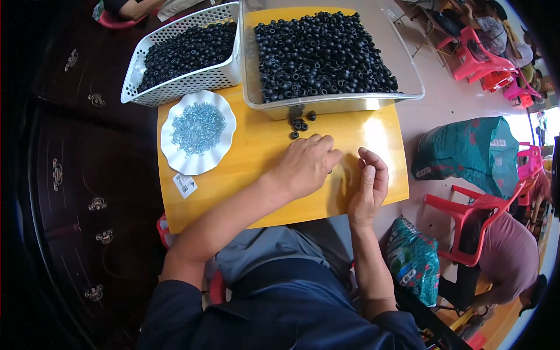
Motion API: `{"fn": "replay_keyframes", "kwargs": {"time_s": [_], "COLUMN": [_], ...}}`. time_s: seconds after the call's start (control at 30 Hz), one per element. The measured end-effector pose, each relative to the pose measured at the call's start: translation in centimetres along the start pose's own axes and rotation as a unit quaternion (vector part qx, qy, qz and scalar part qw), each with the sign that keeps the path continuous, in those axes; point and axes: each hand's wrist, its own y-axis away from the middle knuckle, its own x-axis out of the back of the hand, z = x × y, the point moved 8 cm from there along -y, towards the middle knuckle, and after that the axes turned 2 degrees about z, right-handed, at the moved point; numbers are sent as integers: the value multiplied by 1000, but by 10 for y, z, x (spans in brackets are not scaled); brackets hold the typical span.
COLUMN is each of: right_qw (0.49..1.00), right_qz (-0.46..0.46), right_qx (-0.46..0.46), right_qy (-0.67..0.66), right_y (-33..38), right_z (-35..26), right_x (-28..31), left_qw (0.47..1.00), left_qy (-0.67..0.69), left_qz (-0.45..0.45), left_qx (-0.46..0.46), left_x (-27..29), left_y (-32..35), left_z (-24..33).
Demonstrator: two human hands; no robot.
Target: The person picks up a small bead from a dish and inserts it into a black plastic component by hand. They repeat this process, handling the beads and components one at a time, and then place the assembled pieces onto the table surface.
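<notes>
My left hand (308,165) is over the yellow tabletop (262,201), fingers curled together. A small dark bit shows under its fingertips, too hidden to name. To its right my right hand (370,185) is half curled, with a gap between thumb and forefinger and nothing visible in it. Just beyond the left hand lie several loose black round hollow pieces (299,125). Many more black pieces (321,55) fill a clear plastic tub (335,104) at the far side. A wavy-edged white plate (201,167) on the left carries a heap of small clear bluish pieces (198,128).
A white perforated basket (181,87) of black pieces stands far left. A small white label (185,184) lies below the plate. Dark drawers (76,198) line the left. Teal bags (464,154), pink plastic chairs (466,219) and other seated people (513,245) are on the right.
</notes>
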Motion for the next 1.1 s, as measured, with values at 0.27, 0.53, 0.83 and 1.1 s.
{"fn": "replay_keyframes", "kwargs": {"time_s": [0.27,0.53,0.83,1.1], "right_qw": [1000,1000,1000,1000], "right_qz": [-2,4,1,-3], "right_qx": [1,2,-5,-8], "right_qy": [-7,-18,-19,-24], "right_y": [-1,-1,-2,-1], "right_z": [0,-1,-4,-1], "right_x": [1,3,4,3], "left_qw": [1000,1000,998,991], "left_qy": [-17,3,-42,-95], "left_qz": [-9,-15,0,26], "left_qx": [-6,-13,-37,-91], "left_x": [-3,-6,-19,-21], "left_y": [-9,-23,-31,-33], "left_z": [4,13,14,21]}}
